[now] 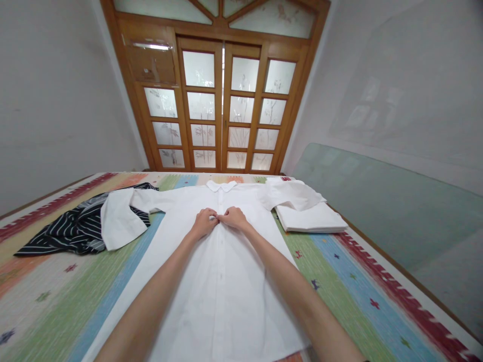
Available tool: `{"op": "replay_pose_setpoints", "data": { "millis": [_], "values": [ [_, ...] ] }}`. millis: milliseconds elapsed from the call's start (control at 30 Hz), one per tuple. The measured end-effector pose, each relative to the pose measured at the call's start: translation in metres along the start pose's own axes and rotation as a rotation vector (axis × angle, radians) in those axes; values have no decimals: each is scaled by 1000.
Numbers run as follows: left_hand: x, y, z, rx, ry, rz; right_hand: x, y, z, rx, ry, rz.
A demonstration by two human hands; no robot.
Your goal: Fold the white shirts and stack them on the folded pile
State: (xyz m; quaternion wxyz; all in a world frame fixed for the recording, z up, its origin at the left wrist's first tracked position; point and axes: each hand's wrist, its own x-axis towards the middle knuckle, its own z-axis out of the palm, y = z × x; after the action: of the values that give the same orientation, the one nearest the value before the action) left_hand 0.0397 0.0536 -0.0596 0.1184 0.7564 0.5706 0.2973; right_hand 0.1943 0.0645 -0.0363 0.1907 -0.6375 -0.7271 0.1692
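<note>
A white button-up shirt (pixel 241 266) lies spread out with its front up, its collar (pixel 221 186) at the far end and its sleeves stretched to both sides. On the upper part of its front strip, my left hand (pixel 205 221) and my right hand (pixel 233 217) meet. Both pinch the fabric with bent fingers, the fingertips close together at the middle line. Whether a button is between them is too small to see. The shirt's left-hand sleeve (pixel 124 221) rests over a black-and-white striped garment, and the other sleeve (pixel 294 193) drapes onto a folded white stack.
Beneath everything is a colourful striped cloth (pixel 113 281) with small figures. The black striped garment (pixel 71 226) lies crumpled at left; the folded white stack (pixel 313 218) is at right. A pale green panel (pixel 377 196) lines the right wall. Wooden glazed doors (pixel 222 110) stand beyond the far edge.
</note>
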Motion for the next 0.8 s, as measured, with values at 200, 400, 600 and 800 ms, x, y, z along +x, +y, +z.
{"op": "replay_pose_setpoints", "data": {
  "millis": [200,400,600,800],
  "values": [
    [0,16,0,-49,-4,-83,1,0,2,135,-11,17],
    [8,22,-6,-113,-90,-184,3,10,5,510,-116,125],
    [13,21,-15,-165,-156,-242,7,15,6,693,-216,165],
    [10,19,-12,-329,-135,-362,7,15,3,801,-282,160]
  ]
}}
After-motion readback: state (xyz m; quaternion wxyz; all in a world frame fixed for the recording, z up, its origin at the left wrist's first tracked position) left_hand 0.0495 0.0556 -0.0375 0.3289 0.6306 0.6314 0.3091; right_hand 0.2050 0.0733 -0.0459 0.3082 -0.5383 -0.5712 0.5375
